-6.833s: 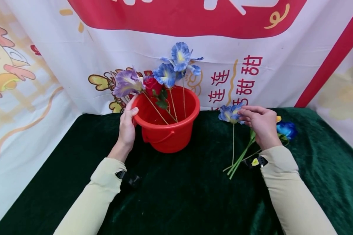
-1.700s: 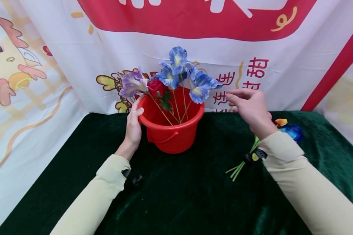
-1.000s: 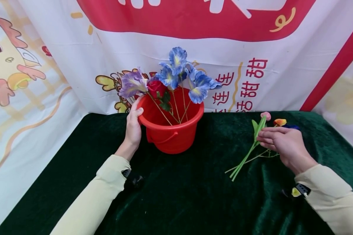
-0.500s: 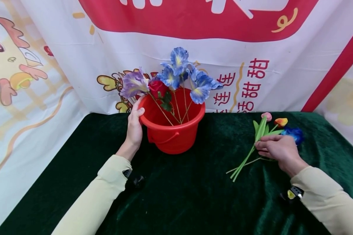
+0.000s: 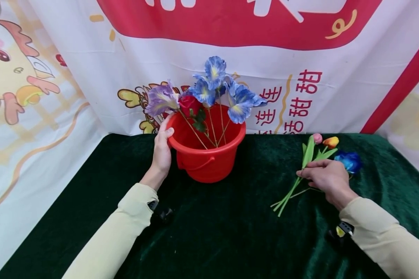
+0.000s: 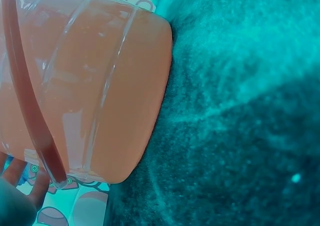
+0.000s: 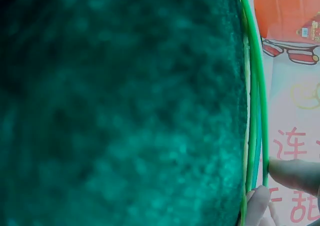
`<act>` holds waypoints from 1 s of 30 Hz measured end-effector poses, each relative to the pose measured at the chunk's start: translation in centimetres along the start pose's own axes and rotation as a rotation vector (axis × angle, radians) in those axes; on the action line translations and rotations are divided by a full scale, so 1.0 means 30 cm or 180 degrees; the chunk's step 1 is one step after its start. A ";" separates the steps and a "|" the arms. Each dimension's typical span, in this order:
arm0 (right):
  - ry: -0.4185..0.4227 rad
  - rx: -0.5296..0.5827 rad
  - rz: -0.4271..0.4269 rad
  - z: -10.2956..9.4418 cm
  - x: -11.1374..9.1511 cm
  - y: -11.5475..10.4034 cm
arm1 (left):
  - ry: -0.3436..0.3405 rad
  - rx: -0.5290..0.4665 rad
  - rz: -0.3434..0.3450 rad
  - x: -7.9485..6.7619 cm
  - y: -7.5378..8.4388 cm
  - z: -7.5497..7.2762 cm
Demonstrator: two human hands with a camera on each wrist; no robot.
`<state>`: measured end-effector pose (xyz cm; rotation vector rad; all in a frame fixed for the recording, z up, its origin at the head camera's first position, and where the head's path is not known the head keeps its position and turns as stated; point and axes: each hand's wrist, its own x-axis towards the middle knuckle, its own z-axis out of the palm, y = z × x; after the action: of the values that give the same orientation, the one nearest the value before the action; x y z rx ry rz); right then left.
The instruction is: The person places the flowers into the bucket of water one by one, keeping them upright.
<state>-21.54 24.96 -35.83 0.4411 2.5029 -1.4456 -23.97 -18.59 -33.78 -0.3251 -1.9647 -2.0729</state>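
A red plastic bucket stands on the table, my left hand gripping its rim with the thumb outside. In it lean a purple iris, a red rose and blue irises, their heads above the rim. To the right, a pink tulip, an orange tulip and a deep blue flower lie with stems crossed. My right hand pinches the pink tulip's green stem just below its leaf; in the right wrist view thumb and fingertip meet at the green stems.
A dark green velvet cloth covers the table. Close behind the bucket hangs a white printed curtain with red lettering. A wrist camera sticks out below my left wrist, with another at my right wrist.
A further blue iris, earlier at my right hand, now leans in the bucket. My right hand let it go, moved right and down to the tulips and took a stem. The left hand stays.
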 end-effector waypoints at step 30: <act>-0.0577 0.2314 0.0048 -0.050 -0.029 -0.214 | 0.0056 -0.0040 0.0030 0.002 -0.016 0.008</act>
<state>-23.10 23.10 -29.63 0.4104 1.7659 -2.2471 -24.19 -18.33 -34.20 -0.3168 -1.9371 -2.0760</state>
